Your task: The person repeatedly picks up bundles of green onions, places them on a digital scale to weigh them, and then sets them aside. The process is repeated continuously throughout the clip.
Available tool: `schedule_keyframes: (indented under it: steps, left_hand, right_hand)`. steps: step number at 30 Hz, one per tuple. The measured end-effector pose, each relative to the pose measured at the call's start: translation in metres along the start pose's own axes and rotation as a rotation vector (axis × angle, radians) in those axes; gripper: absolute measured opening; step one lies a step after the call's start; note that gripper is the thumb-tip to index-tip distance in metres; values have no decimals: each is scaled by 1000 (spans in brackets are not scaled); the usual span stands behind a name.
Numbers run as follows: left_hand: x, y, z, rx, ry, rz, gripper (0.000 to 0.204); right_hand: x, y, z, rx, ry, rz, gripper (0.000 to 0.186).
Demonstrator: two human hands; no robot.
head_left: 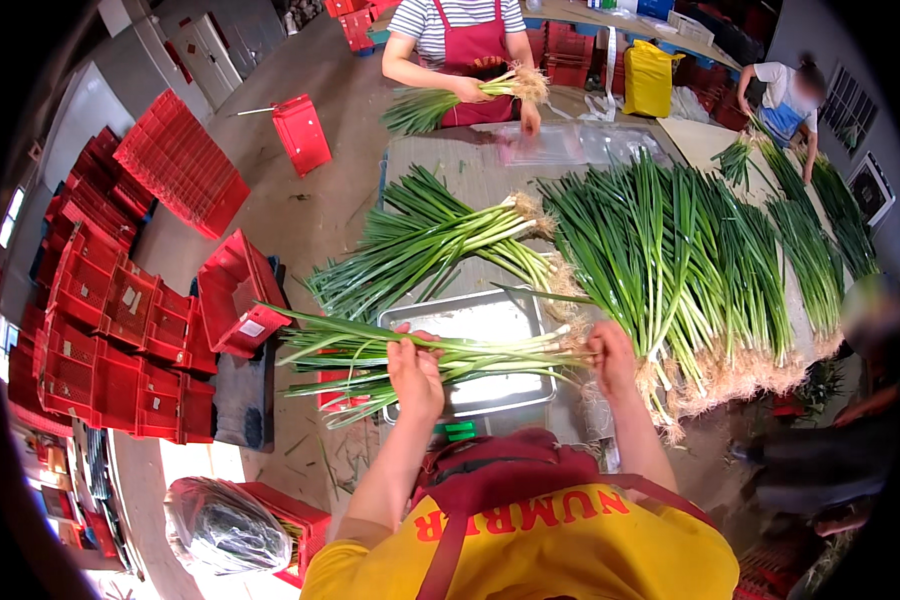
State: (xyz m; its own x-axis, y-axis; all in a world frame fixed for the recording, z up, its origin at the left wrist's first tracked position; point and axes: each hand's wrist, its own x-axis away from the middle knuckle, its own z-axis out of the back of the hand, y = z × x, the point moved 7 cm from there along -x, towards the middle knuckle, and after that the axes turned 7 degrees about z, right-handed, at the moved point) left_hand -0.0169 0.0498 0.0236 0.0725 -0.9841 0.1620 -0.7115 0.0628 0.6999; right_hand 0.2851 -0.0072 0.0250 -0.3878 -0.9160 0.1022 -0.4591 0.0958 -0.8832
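A loose bunch of green onions point(470, 352) lies across my left hand point(415, 378), which is closed around its stalks. Its green leaves fan out to the left and its roots point right. My right hand point(612, 358) is at the root end, with its fingers bent together around a green onion, partly hidden. Beneath the bunch sits a shiny metal tray point(545, 388). Just beyond the tray, crossed green onions point(440, 235) are piled on the table. A broad row of green onions point(660, 260) lies to the right, roots toward me.
Across the table a co-worker in a dark red apron point(470, 38) holds another bunch point(440, 105). Someone else bends over green onions at the far right. Red crates point(120, 350) are stacked on the left, near a plastic-wrapped bundle point(232, 530). Clear plastic sheets point(555, 145) lie at the table's far end.
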Motion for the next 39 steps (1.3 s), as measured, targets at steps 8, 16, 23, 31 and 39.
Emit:
schedule_keyframes:
  steps: [8,16,23,31,39]
  left_hand:
    - [-37,54,82,154,259,-90,16]
    - [-34,30,162,200,405,83,18]
    - [-16,-31,152,191,312,394,20]
    - [4,-11,115,-414,-28,752,28]
    - [-7,31,165,-385,194,392,18]
  right_hand:
    - [9,-88,165,33,594,420,23]
    - [52,-101,273,752,710,368,21]
    - [66,-61,291,1407,673,331,37]
    - [37,-42,210,1201,381,399,23]
    - [17,10,81,1219,-150,494,18]
